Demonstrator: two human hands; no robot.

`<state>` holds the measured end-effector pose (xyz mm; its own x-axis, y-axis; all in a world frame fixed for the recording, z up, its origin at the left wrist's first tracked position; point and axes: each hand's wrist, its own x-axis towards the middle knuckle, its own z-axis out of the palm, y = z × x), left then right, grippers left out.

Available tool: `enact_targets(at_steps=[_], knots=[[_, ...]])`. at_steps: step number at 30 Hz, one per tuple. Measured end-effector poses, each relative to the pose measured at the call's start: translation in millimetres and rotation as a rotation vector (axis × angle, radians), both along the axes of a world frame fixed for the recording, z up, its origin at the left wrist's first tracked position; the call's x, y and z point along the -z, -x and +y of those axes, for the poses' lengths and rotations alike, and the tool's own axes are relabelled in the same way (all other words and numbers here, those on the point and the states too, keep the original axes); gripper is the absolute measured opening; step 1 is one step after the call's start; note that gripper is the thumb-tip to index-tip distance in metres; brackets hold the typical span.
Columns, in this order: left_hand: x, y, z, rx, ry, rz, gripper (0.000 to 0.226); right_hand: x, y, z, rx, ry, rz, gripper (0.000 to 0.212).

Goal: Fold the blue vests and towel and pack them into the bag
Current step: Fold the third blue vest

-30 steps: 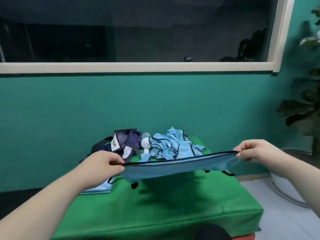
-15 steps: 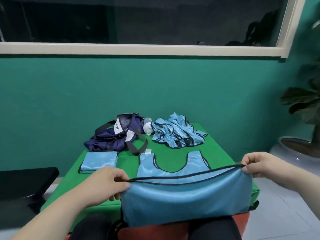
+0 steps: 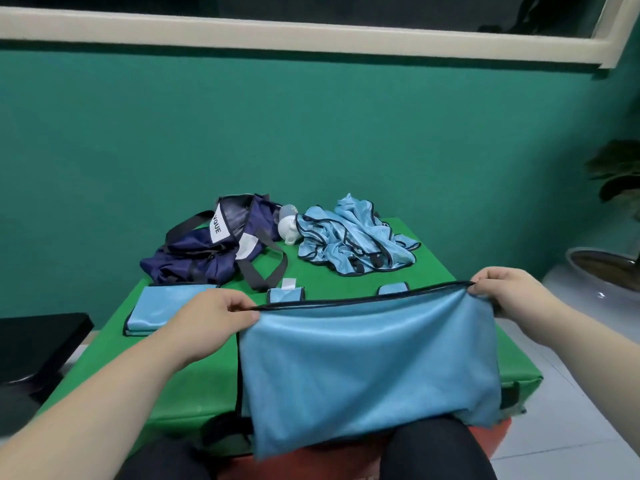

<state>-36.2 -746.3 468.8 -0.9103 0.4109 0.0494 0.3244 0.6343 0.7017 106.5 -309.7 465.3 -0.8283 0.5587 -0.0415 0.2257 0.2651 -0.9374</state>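
Pinching blue vest hem, left hand, right hand, grips closed on it, straps mostly hidden.

Padded table, near side toward the person. Back left on it: bag, straps trailing forward. Back right: heap of vests; small object between bag and heap. Front left, just before the bag: folded vest. Front centre to right: held vest hanging over the near edge, hem pinched by left hand at its left corner and right hand at its right; its shoulder straps lie on the table behind the hem.
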Motion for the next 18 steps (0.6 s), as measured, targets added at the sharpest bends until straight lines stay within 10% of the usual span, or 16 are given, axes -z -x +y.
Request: enact_targets(at_steps=[14,18], knots=[[41.9,161.9,86.2,-0.199,0.026,0.024,0.015,57.4,182.0,41.2,0.181,-0.303,-0.145,0.005],[68.5,164.8,91.5,-0.194,0.091,0.073,0.044,94.1,195.5,34.7,0.060,-0.560,-0.373,0.044]])
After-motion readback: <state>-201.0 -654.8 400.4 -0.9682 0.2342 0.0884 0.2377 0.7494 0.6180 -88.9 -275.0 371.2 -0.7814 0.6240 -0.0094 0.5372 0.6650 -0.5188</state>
